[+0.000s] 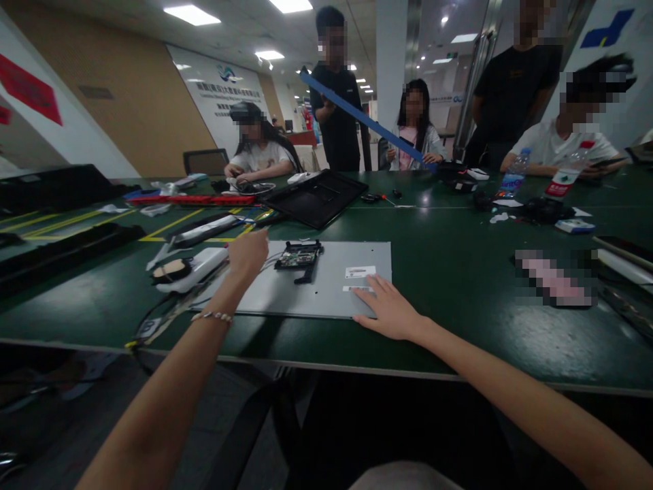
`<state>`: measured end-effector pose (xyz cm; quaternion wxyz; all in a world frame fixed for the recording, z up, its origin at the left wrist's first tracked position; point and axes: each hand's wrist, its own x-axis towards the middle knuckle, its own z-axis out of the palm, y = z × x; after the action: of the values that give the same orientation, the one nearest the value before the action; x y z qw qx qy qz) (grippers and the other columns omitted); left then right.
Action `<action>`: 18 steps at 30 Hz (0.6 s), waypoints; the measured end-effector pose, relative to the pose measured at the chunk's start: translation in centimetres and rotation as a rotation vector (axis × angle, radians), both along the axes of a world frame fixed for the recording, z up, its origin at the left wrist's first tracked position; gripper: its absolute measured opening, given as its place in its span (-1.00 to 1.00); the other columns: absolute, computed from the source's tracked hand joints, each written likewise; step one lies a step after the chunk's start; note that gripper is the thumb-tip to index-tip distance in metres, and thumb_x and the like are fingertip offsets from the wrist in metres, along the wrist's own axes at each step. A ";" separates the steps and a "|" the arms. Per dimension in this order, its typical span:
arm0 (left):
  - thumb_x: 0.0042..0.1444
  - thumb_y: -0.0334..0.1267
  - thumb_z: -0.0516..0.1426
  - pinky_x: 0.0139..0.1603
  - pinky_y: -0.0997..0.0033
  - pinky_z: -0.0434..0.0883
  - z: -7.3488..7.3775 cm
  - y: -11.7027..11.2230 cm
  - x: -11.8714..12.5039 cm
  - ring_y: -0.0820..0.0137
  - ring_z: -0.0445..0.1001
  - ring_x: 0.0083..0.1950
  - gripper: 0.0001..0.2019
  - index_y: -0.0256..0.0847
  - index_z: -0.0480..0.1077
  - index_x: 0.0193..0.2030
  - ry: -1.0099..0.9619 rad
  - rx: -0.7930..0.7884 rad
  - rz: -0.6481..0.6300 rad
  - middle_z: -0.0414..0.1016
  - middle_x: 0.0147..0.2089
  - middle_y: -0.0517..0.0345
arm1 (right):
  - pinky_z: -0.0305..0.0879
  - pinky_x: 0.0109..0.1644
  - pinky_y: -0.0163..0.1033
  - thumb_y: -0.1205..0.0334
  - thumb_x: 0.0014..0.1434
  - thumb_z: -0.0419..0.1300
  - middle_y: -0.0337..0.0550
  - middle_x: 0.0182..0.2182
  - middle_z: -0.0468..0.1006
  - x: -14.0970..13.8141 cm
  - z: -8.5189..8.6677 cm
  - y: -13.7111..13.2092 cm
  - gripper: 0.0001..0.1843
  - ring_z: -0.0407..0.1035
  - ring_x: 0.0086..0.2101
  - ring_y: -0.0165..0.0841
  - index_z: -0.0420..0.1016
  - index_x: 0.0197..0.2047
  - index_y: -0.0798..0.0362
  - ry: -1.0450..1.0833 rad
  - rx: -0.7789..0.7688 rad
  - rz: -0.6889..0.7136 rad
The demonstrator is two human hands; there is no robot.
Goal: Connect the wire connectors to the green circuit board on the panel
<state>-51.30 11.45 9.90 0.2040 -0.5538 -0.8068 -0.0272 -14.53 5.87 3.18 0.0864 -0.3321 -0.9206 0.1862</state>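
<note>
A flat grey panel (286, 297), apparently the back of a screen, lies on the green table in front of me. On it sits a circuit board (298, 256) in a black bracket. My right hand (390, 309) rests on the panel's right side, fingers spread, touching it beside a white label (360, 271). Raised over the panel's left part, my left hand (247, 257) is closed with its knuckles toward me. What its fingers hold, if anything, is hidden. Thin cables show just right of that hand, near the board.
Left of the panel lies a white device (201, 267) with cables. Behind are a black frame (317, 197), a red strip (196, 200) and a screwdriver (375, 198). Bottles (567, 173) stand at right. Across the table, a standing person holds a long blue strip (362, 117).
</note>
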 end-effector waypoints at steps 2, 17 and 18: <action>0.26 -0.31 -0.16 -0.02 0.12 0.38 0.8 2.3 0.4 0.06 0.48 0.00 -0.55 -0.25 0.40 0.16 -0.015 0.045 -0.042 0.52 0.01 -0.17 | -0.28 0.37 0.10 -0.30 0.26 -0.13 -0.01 0.42 -0.23 -0.1 0.0 -0.1 -0.18 -0.37 0.36 0.01 -0.02 0.41 0.02 -0.001 -0.001 -0.006; 0.13 -0.30 0.00 0.13 0.05 0.28 -5.0 10.6 -0.4 0.04 0.35 0.19 -0.55 -0.22 0.40 0.16 -0.249 -0.165 -0.088 0.41 0.19 -0.14 | -0.26 0.37 0.11 -0.29 0.25 -0.10 0.01 0.42 -0.23 -0.3 -0.1 0.4 -0.18 -0.36 0.35 0.03 -0.02 0.41 0.01 0.013 0.005 -0.007; 0.14 -0.30 -0.02 0.13 0.07 0.28 -5.1 10.5 -0.4 0.06 0.34 0.20 -0.53 -0.22 0.37 0.19 -0.241 -0.166 -0.097 0.38 0.22 -0.14 | -0.26 0.37 0.12 -0.29 0.25 -0.09 0.01 0.42 -0.22 -0.3 -0.1 0.4 -0.18 -0.36 0.35 0.03 -0.02 0.41 0.01 0.014 0.005 -0.009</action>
<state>-51.73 21.98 4.82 0.0576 -0.5998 -0.7972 -0.0364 -14.83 6.29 3.10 0.0944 -0.3348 -0.9190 0.1857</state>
